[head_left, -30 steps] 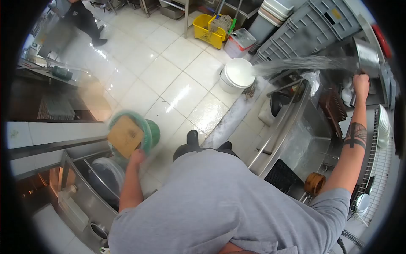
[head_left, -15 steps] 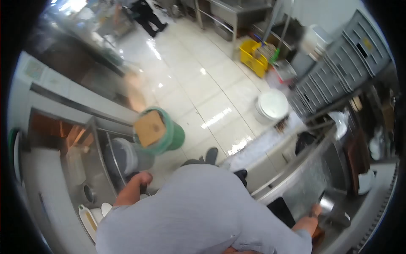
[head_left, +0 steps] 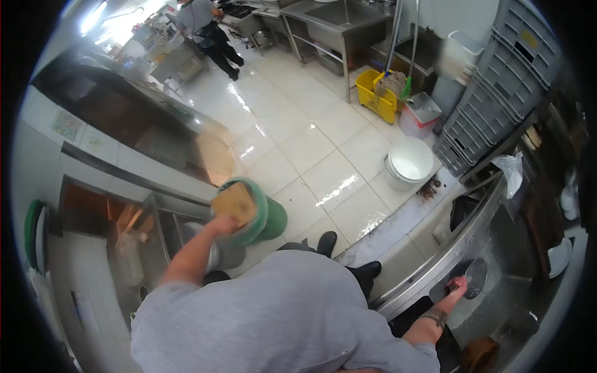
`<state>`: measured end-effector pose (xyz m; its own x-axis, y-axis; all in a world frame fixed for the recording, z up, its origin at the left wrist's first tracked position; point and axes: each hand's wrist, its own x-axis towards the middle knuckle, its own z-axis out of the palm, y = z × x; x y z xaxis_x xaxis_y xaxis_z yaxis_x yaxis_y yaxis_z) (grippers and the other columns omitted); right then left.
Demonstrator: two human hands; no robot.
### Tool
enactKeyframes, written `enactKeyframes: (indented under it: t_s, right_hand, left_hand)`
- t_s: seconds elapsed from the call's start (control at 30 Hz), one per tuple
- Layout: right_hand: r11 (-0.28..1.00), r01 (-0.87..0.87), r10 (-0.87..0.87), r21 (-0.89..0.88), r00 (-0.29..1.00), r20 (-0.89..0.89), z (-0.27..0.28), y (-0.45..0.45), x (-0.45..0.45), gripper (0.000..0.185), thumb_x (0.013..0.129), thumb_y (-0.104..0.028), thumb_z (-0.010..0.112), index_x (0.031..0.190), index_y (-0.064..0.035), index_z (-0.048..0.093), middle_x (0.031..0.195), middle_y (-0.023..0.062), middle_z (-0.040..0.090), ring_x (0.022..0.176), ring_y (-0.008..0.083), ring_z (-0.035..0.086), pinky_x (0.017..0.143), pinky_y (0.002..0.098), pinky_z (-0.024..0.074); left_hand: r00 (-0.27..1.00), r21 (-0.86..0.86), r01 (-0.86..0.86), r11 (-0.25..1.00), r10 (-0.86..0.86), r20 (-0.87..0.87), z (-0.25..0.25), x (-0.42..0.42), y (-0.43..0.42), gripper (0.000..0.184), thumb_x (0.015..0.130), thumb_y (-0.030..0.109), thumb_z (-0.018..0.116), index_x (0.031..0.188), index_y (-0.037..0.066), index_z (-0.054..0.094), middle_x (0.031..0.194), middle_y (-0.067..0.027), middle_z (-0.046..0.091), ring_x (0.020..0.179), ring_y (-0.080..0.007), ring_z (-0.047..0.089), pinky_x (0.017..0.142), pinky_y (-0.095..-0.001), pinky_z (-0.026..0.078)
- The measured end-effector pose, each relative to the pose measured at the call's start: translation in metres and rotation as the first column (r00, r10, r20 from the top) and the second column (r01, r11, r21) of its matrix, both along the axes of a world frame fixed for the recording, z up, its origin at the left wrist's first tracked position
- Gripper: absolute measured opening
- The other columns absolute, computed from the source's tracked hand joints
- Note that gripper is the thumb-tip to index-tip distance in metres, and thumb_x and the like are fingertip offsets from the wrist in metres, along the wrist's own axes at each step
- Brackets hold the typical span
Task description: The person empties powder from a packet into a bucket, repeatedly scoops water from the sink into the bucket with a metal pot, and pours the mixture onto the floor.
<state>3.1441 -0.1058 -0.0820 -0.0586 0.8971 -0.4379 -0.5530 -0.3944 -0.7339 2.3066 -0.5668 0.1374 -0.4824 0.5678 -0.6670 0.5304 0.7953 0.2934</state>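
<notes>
My right hand (head_left: 457,285) is closed on the handle of a round metal pot (head_left: 476,278), which is down in the steel sink (head_left: 507,245) at the right. On the left, my left hand (head_left: 227,224) reaches over the green bin (head_left: 271,219), at the lower edge of a brown cardboard piece (head_left: 235,202) lying in its lined mouth. Its fingers are too blurred to make out. Whitish liquid shows in the white bucket (head_left: 409,163) on the floor beyond the sink.
A yellow mop bucket (head_left: 375,99) and a red-and-white container (head_left: 420,115) stand beyond the white bucket. Grey crates (head_left: 497,87) lean at the right. Another person (head_left: 208,34) stands at the far left. Debris (head_left: 430,188) lies on the floor near the sink.
My right hand and the pot have come down into the sink; the stream of water into the white bucket is gone. My left hand moved off the bin, then back over it.
</notes>
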Motion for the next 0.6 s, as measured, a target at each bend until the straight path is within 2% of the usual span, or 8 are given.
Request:
enactKeyframes:
  t_s: [0.07, 0.13, 0.23, 0.37, 0.47, 0.5, 0.53, 0.6]
  right_hand:
    - [0.998, 0.059, -0.062, -0.032, 0.994, -0.087, -0.032, 0.035, 0.05, 0.038, 0.088, -0.021, 0.053, 0.054, -0.0166, 0.037, 0.052, -0.0038, 0.039, 0.047, 0.0082, 0.04, 0.045, 0.0237, 0.036]
    - [0.953, 0.223, -0.297, 0.204, 0.811, 0.504, 0.099, 0.022, -0.026, 0.041, 0.092, -0.02, 0.05, 0.055, -0.0159, 0.032, 0.051, -0.0038, 0.033, 0.045, 0.0077, 0.031, 0.043, 0.0252, 0.0256]
    - [0.977, 0.12, -0.138, 0.179, 0.986, 0.096, 0.202, 0.049, -0.034, 0.04, 0.091, -0.013, 0.049, 0.055, -0.0152, 0.032, 0.049, -0.0023, 0.035, 0.042, 0.0111, 0.032, 0.04, 0.0279, 0.0265]
    - [0.998, 0.049, -0.044, -0.025, 0.987, 0.156, 0.329, 0.085, -0.054, 0.034, 0.087, -0.015, 0.052, 0.056, -0.0158, 0.037, 0.048, -0.0038, 0.036, 0.041, 0.009, 0.037, 0.04, 0.0238, 0.0339]
    - [0.998, -0.021, 0.036, -0.061, 0.962, 0.272, 0.396, 0.122, -0.075, 0.033, 0.086, -0.016, 0.054, 0.057, -0.016, 0.038, 0.048, -0.0051, 0.037, 0.041, 0.0081, 0.037, 0.04, 0.0231, 0.0348]
    - [0.994, -0.108, 0.11, -0.025, 0.926, 0.362, 0.41, 0.137, -0.077, 0.031, 0.085, -0.015, 0.053, 0.057, -0.0155, 0.039, 0.049, -0.0042, 0.038, 0.04, 0.0082, 0.038, 0.039, 0.0229, 0.0353]
    - [0.995, -0.1, 0.097, -0.016, 0.888, 0.45, 0.43, 0.144, -0.095, 0.031, 0.085, -0.014, 0.053, 0.057, -0.0151, 0.039, 0.049, -0.0035, 0.038, 0.04, 0.0087, 0.038, 0.039, 0.023, 0.0357]
    - [0.998, -0.053, 0.063, -0.034, 0.825, 0.561, 0.465, 0.165, -0.122, 0.03, 0.085, -0.014, 0.052, 0.057, -0.0143, 0.039, 0.049, -0.0021, 0.039, 0.04, 0.0103, 0.039, 0.039, 0.0243, 0.0365]
  left_hand:
    - [0.987, 0.131, 0.119, 0.984, -0.132, 0.092, -0.005, -0.003, 0.017, 0.027, 0.079, 0.019, 0.058, 0.1, 0.003, 0.064, 0.083, -0.0094, 0.066, 0.072, -0.0168, 0.062, 0.064, -0.0301, 0.05]
    - [0.94, 0.079, -0.241, 0.967, 0.212, 0.268, -0.03, -0.002, 0.022, 0.033, 0.077, 0.015, 0.058, 0.107, 0.002, 0.062, 0.083, -0.0083, 0.066, 0.075, -0.0158, 0.062, 0.065, -0.0298, 0.049]
    - [0.954, 0.015, -0.136, 0.991, 0.127, 0.273, -0.068, 0.001, 0.008, 0.033, 0.074, 0.011, 0.058, 0.105, 0.002, 0.063, 0.085, -0.0079, 0.066, 0.077, -0.0154, 0.062, 0.066, -0.0298, 0.049]
    - [0.981, 0.007, 0.046, 0.999, -0.046, 0.186, -0.112, 0.012, -0.026, 0.028, 0.069, 0.008, 0.058, 0.095, 0.002, 0.066, 0.088, -0.0078, 0.066, 0.076, -0.0152, 0.062, 0.066, -0.0302, 0.048]
    - [0.938, -0.229, -0.109, 0.967, 0.177, 0.298, -0.133, 0.01, -0.043, 0.027, 0.062, 0.006, 0.065, 0.089, 0.004, 0.068, 0.094, -0.0067, 0.066, 0.079, -0.017, 0.063, 0.069, -0.0307, 0.05]
    - [0.861, -0.01, 0.441, 0.897, -0.42, 0.287, -0.167, -0.004, -0.062, 0.02, 0.07, 0.012, 0.064, 0.088, 0.005, 0.067, 0.089, -0.0109, 0.066, 0.08, -0.0236, 0.063, 0.069, -0.0361, 0.049]
    - [0.482, 0.166, 0.849, 0.501, -0.864, 0.143, -0.193, -0.01, -0.075, 0.017, 0.077, 0.018, 0.062, 0.088, 0.006, 0.066, 0.083, -0.0152, 0.066, 0.081, -0.0302, 0.063, 0.07, -0.0415, 0.049]
    - [0.592, 0.208, 0.771, 0.602, -0.798, 0.114, -0.213, -0.01, -0.087, 0.016, 0.076, 0.017, 0.062, 0.087, 0.007, 0.067, 0.083, -0.015, 0.066, 0.082, -0.0317, 0.063, 0.071, -0.0424, 0.049]
